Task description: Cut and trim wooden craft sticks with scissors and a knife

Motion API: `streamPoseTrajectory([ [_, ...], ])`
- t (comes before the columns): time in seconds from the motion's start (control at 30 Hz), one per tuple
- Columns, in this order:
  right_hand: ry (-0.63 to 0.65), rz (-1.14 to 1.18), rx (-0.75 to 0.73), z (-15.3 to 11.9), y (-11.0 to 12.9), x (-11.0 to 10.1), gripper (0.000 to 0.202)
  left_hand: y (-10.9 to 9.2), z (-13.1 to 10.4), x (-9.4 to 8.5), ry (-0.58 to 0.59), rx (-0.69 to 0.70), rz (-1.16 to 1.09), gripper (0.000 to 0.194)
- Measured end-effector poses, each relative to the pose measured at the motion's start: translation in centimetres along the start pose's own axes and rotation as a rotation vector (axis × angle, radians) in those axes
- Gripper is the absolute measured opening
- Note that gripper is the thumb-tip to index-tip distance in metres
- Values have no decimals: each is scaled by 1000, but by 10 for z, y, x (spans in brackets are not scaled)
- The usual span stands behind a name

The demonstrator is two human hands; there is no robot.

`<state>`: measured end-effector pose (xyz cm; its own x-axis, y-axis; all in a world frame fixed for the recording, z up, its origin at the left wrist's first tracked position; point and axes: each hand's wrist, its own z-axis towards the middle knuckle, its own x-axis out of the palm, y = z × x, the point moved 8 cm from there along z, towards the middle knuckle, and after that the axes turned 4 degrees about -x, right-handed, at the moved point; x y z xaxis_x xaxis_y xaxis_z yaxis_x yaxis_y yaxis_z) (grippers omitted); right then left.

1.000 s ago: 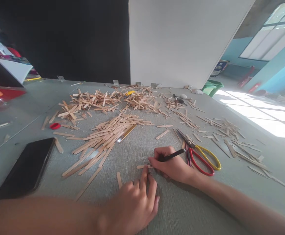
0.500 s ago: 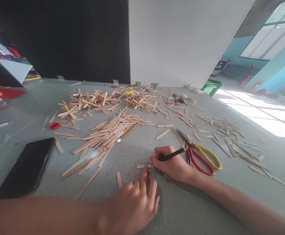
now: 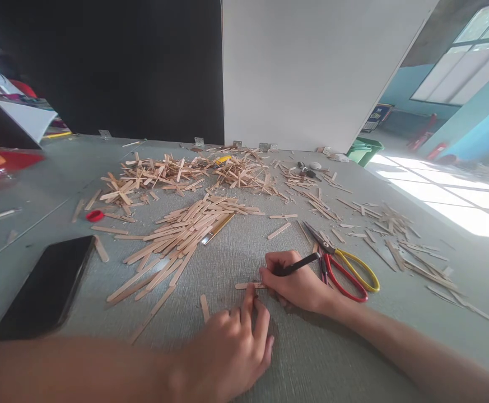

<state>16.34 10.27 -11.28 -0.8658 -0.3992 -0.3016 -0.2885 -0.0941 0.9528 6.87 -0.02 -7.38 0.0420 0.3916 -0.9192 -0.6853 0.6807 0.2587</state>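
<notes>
My right hand (image 3: 294, 282) is closed around a black pen (image 3: 297, 265), its tip hidden behind the fingers. Under that tip, a wooden craft stick (image 3: 244, 286) lies flat on the table, with small dark marks near the pen. The index fingertip of my left hand (image 3: 238, 341) presses on the stick from the near side; the other fingers are loosely bent and apart, gripping nothing. Another craft stick (image 3: 204, 308) lies just beyond my left knuckles. Scissors (image 3: 340, 260) with one red and one yellow handle rest beside my right wrist.
A fanned heap of craft sticks (image 3: 177, 235) partly covers a gold-coloured strip (image 3: 218, 228). Behind it are a tangled stick pile (image 3: 155, 172), keys (image 3: 307, 169) and upright black and white panels. A phone (image 3: 42, 288) and a red ring (image 3: 94, 215) lie left; scattered sticks (image 3: 395, 218) lie right.
My right hand and the pen have shifted very slightly to the right along the stick. My left hand has stayed in place.
</notes>
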Motion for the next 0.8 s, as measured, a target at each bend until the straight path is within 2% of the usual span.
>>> streamPoseTrajectory([
  [0.37, -8, 31, 15, 1, -8, 4, 33, -1, 0, 3, 27, -6, 4, 42],
  [0.8, -6, 24, 54, 0, -4, 6, 33, -3, 0, 4, 16, 8, 30, 41],
])
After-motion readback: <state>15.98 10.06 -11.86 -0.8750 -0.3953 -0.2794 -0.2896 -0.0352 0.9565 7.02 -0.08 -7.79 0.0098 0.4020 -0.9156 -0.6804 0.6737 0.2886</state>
